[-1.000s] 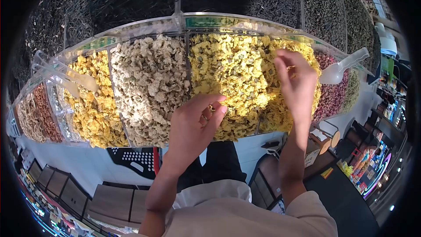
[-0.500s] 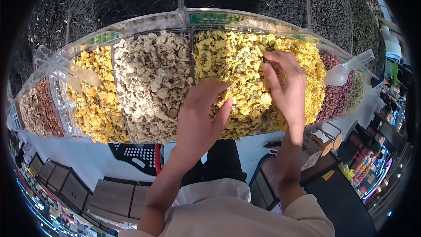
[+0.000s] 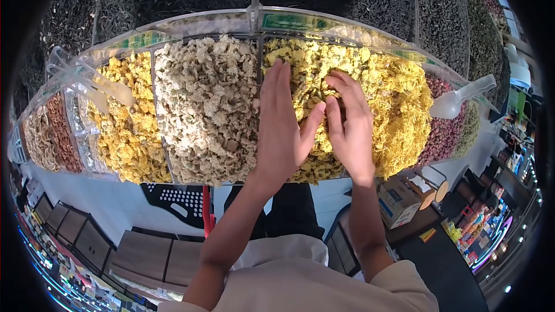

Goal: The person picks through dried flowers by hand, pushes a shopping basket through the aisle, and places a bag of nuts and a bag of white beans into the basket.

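While the left hand (image 3: pixel 281 130) and right hand (image 3: pixel 351 124) reach over yellow flowers (image 3: pixel 312 58), cream flowers (image 3: pixel 208 104) lie alongside

As the left hand points toward the far edge of the display case (image 3: pixel 231 23), its fingers are straight and together, the thumb held apart, grasping nothing visible. Just beside, the right hand's fingers bend, parted from the thumb; whether either hand touches the flowers cannot be told. The yellow flowers run from the case's far edge to its near edge, with a frillier yellow heap (image 3: pixel 404 121) on their right. Toward the far right corner, a clear scoop (image 3: pixel 451 104) lies over dark-pink buds (image 3: pixel 440 130).
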`<state>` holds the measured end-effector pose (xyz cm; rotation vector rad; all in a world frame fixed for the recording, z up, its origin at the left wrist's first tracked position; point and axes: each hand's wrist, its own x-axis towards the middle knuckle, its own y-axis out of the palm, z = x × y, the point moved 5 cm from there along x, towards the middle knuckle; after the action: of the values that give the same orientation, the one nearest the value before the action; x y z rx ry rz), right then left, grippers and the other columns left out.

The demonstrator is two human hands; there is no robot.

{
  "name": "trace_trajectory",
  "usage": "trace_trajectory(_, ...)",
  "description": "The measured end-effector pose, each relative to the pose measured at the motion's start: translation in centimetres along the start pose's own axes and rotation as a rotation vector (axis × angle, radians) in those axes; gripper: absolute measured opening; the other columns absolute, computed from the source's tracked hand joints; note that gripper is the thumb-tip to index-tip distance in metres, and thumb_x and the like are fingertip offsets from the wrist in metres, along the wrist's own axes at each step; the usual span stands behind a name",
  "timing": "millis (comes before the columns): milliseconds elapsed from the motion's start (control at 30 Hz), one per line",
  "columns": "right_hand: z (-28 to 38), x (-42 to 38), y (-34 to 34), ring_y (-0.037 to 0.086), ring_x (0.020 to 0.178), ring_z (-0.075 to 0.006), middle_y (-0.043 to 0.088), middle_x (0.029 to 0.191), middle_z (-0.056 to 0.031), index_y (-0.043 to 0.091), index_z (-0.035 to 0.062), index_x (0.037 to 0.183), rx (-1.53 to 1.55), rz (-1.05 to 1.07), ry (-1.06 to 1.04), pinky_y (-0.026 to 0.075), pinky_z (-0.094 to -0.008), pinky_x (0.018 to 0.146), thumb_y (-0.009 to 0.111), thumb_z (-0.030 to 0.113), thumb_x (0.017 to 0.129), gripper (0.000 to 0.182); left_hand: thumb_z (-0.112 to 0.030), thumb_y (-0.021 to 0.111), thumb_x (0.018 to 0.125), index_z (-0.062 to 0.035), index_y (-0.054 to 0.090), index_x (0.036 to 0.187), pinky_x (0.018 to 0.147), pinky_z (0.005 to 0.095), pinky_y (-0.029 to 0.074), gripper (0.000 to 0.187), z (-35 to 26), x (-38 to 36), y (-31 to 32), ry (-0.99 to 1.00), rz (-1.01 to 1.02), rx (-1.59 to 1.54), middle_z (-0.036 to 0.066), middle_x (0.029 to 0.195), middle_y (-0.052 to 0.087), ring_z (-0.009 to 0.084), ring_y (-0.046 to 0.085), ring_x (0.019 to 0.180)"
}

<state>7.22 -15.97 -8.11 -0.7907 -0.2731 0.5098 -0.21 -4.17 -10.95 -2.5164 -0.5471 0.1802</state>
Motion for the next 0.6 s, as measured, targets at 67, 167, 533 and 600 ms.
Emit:
trace_trajectory(67, -0.4, 0.3, -0.7, 0.07, 0.107, -0.038, 0.063, 0.133, -0.0238, 0.064, -0.003, 0.125, 0.09, -0.004, 0.072, 0.057, -0.041, 0.09, 0.058, 0.005, 0.1, 0.027, -0.027, 0.07, 0.097, 0.0117, 0.03, 0.152, 0.121, 0.0544, 0.03, 0.078, 0.2, 0.2, 0.3, 0.03, 0.015, -0.048, 0.035, 0.158, 0.032, 0.0506, 0.031, 0.148)
trace_trajectory(167, -0.4, 0.5, -1.9, 0.071, 0.106, -0.0357, 0.065, 0.129, -0.023, 0.066, -0.0034, 0.121, 0.044, -0.062, 0.048, 0.057, -0.0404, 0.088, 0.06, 0.005, 0.099, 0.025, -0.027, 0.07, 0.097, 0.0109, 0.029, 0.153, 0.122, 0.0532, 0.029, 0.079, 0.2, 0.3, 0.1, 0.02, 0.037, -0.089, 0.034, 0.158, 0.033, 0.0499, 0.031, 0.149)
trace_trajectory(533, 2.0, 4.0, -0.1, 0.065, 0.094, -0.0311, 0.067, 0.101, -0.0154, 0.073, -0.0025, 0.107, -0.11, -0.076, -0.218, 0.054, -0.0402, 0.083, 0.074, 0.001, 0.085, 0.022, -0.014, 0.071, 0.094, 0.0108, 0.033, 0.15, 0.115, 0.0527, 0.039, 0.072, 0.8, 1.6, -2.9, -0.11, -0.021, -0.135, 0.035, 0.147, 0.046, 0.0505, 0.046, 0.137)
trace_trajectory(600, 2.2, 5.2, 1.0, 0.062, 0.096, -0.0303, 0.065, 0.097, -0.0136, 0.073, -0.0014, 0.103, -0.117, -0.063, -0.244, 0.053, -0.0403, 0.083, 0.076, 0.002, 0.083, 0.021, -0.014, 0.071, 0.094, 0.0112, 0.035, 0.15, 0.113, 0.0527, 0.04, 0.071, 1.0, 1.5, -2.5, -0.132, 0.011, -0.145, 0.036, 0.144, 0.048, 0.0507, 0.048, 0.135)
